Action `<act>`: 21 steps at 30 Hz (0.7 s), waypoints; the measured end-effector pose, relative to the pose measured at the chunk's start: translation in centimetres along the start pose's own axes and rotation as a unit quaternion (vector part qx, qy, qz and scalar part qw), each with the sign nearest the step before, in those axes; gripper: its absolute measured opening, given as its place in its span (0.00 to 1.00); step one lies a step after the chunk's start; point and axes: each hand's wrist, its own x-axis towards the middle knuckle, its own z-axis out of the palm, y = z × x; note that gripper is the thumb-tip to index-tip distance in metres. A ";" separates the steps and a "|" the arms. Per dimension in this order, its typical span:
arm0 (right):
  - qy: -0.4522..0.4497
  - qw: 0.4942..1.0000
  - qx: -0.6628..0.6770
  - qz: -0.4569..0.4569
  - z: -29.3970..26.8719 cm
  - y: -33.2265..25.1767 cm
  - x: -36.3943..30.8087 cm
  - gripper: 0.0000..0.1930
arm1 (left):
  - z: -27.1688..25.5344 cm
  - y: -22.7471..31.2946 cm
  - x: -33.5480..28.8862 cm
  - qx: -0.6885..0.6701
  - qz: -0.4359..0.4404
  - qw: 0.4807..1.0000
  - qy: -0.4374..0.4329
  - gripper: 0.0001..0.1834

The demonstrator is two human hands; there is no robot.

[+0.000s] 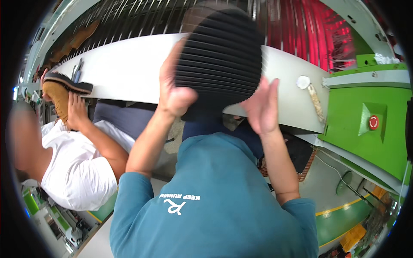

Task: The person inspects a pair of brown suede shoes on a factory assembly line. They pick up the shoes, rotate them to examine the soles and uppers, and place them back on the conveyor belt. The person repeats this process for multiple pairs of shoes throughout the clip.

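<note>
Fingers of the left hand [170, 92] grip a black sole [219, 60]

They reach behind its left edge, with the thumb laid across the front. The right hand [264, 107] is blurred beside the sole's lower right edge, fingers spread and closed round nothing; whether they touch that edge, I cannot tell. The sole is held up in front of the person, between the two hands and over the white table [129, 58], its ridged tread facing the camera. Any upper behind it is hidden.

The step in hand looks like handling the sole with its tread in view. A next move would seem to call for a firm left hold while the right fingers close on the free edge, lest it tip.

To the left, a co-worker [81, 167] holds a tan boot [57, 96]; a pale stick [316, 103] lies at the table's right end.
</note>
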 end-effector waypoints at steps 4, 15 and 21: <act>0.017 0.990 0.123 0.074 3.0 -0.8 0.2 0.33 | 3.7 0.3 0.3 -0.261 0.056 0.953 0.144 0.60; 0.057 0.905 -0.389 -0.162 0.0 -1.2 2.5 0.21 | -3.8 -8.6 -3.9 -0.182 -0.056 0.928 0.321 0.51; 0.049 0.924 -0.358 -0.126 -0.6 -0.9 2.5 0.19 | -4.6 -8.0 -4.1 -0.097 -0.033 0.953 0.284 0.47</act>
